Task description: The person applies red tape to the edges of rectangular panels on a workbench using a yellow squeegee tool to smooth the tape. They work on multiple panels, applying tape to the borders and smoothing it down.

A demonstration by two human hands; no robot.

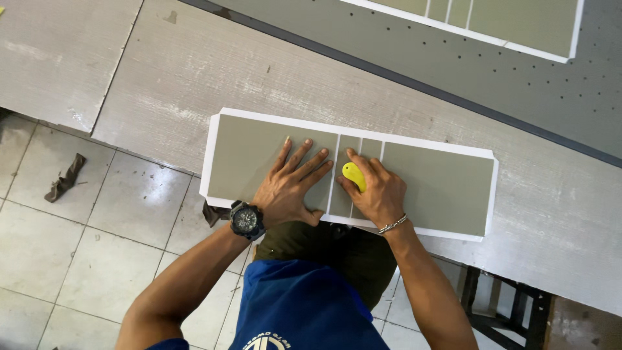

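Note:
A white sheet [214,139] carrying grey-green board panels [434,185] lies on the wooden workbench, its near edge overhanging. My left hand [291,185] lies flat with fingers spread on the large left panel, a black watch on its wrist. My right hand [372,188] presses a small yellow plastic tool [354,175] onto the narrow middle strips between the big panels. A thin bracelet circles the right wrist.
The grey wooden bench [194,71] runs diagonally. A second sheet with panels [518,26] rests on a perforated grey surface at the top right. Tiled floor [84,246] lies below left with a dark rag [65,178]. A dark stool frame [512,308] stands at lower right.

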